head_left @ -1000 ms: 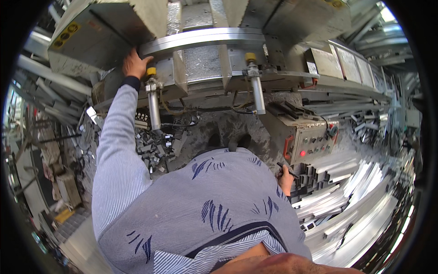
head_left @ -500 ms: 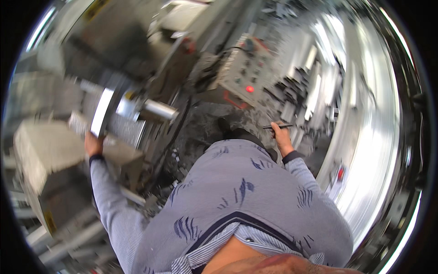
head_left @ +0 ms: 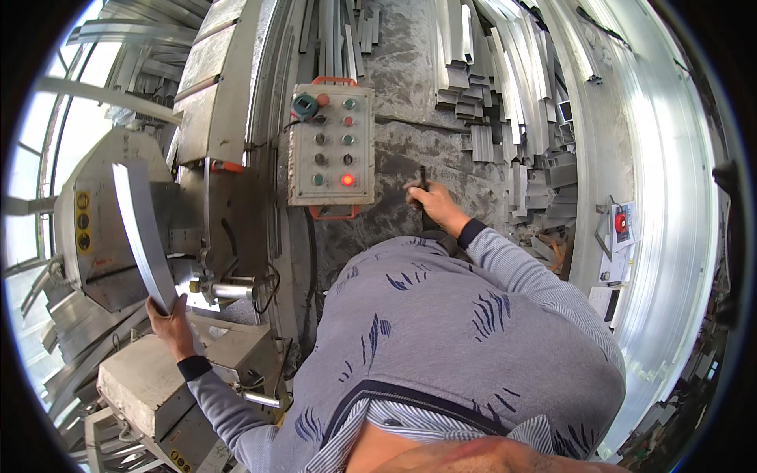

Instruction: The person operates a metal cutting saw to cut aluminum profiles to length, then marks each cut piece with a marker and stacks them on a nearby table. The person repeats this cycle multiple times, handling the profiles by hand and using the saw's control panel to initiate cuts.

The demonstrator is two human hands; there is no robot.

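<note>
An angular machine housing (head_left: 102, 221) stands forward and left of the left fingers. The aluminium profile (head_left: 144, 236) extends forward from the left hand (head_left: 171, 325), whose fingers are closed around its near end; contact between profile and machine cannot be determined. A clamp cylinder (head_left: 234, 291) sits just right of those fingers. The control box (head_left: 333, 146), one red button lit, is forward of and between both hands. The right hand (head_left: 443, 209) has its fingers curled around a slim dark tool (head_left: 423, 175); cut profiles (head_left: 505, 102) lie forward and right. Judged status: profile grasped, not yet set down.
</note>
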